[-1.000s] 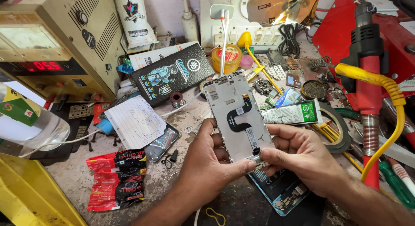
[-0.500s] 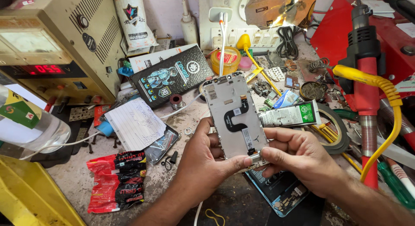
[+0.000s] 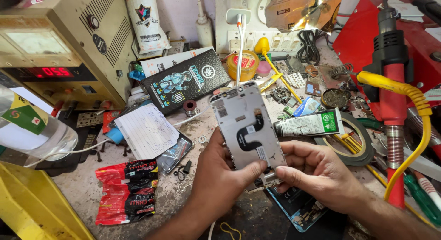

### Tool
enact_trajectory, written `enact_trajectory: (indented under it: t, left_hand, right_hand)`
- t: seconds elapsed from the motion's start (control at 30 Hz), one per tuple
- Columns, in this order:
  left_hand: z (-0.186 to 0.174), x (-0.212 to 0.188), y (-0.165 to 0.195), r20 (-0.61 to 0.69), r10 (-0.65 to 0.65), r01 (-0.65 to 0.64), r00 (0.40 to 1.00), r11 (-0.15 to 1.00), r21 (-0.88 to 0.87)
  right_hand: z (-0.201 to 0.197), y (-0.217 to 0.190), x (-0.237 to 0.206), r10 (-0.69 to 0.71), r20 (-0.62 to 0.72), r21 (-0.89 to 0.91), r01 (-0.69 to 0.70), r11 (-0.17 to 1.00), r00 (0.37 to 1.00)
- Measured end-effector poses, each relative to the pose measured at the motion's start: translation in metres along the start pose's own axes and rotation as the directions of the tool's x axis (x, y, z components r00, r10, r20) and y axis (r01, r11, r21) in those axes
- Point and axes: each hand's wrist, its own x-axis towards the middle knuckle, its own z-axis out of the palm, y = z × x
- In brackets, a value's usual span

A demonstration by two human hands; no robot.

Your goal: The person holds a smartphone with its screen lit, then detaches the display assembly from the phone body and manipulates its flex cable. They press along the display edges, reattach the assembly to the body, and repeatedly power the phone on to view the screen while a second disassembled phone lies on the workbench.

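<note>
Both my hands hold an opened phone frame [image 3: 243, 125], silver-grey with a black S-shaped flex strip on its inner side, tilted up over the workbench. My left hand [image 3: 220, 175] grips its lower left edge with the thumb pressed near the bottom. My right hand [image 3: 317, 173] pinches the lower right corner with thumb and fingertips. Under my right hand lies another opened phone [image 3: 296, 208] with a blue-rimmed body.
A beige power supply [image 3: 59, 47] with a red display stands at left. A red hot-air tool [image 3: 390, 84] with a yellow coiled cable is at right. A black phone-case box [image 3: 188, 84], tube [image 3: 310, 123], tape roll [image 3: 353, 141], red wrapper [image 3: 126, 189] and a paper-covered phone [image 3: 149, 132] crowd the bench.
The phone frame has stayed in both hands, shifting only slightly. My fingertips have closed in a little on its lower end.
</note>
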Motion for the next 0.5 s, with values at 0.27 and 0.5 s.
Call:
enact_trajectory:
  t: [0.27, 0.5]
  left_hand:
    - [-0.0002, -0.0069, 0.002, 0.073, -0.069, 0.062, 0.995, 0.993, 0.103]
    - [-0.0028, -0.0021, -0.0003, 0.09, -0.04, 0.028, 0.995, 0.99, 0.135]
  right_hand:
    - [-0.0051, 0.0058, -0.004, -0.081, 0.05, -0.054, 0.084, 0.995, 0.995]
    - [-0.0007, 0.0021, -0.0026, -0.048, 0.045, -0.042, 0.05, 0.998, 0.998]
